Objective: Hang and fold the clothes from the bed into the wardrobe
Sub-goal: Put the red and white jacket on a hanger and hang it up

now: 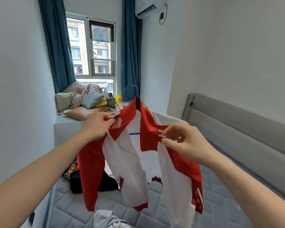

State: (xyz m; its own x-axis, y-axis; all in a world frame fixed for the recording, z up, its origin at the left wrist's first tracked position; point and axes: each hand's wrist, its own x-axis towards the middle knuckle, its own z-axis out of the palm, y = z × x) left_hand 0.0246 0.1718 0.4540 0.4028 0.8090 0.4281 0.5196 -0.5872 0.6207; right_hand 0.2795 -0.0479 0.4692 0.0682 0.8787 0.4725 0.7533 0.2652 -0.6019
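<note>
You've got the red-and-white jacket (138, 155) up at centre frame, over the bed (220, 203), on a blue hanger (135, 96). Your left hand (97, 124) grips the striped shoulder; your right hand (186, 142) pinches the other between thumb and fingertips. It looks light, soft and floppy, likely to slide off, so take hold at the shoulders. More clothes (89, 180) wait at lower centre.

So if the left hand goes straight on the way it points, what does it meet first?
Probably the jacket's red collar, which the left hand already pinches; beyond it, the blue hanger. Depth is unclear.
</note>
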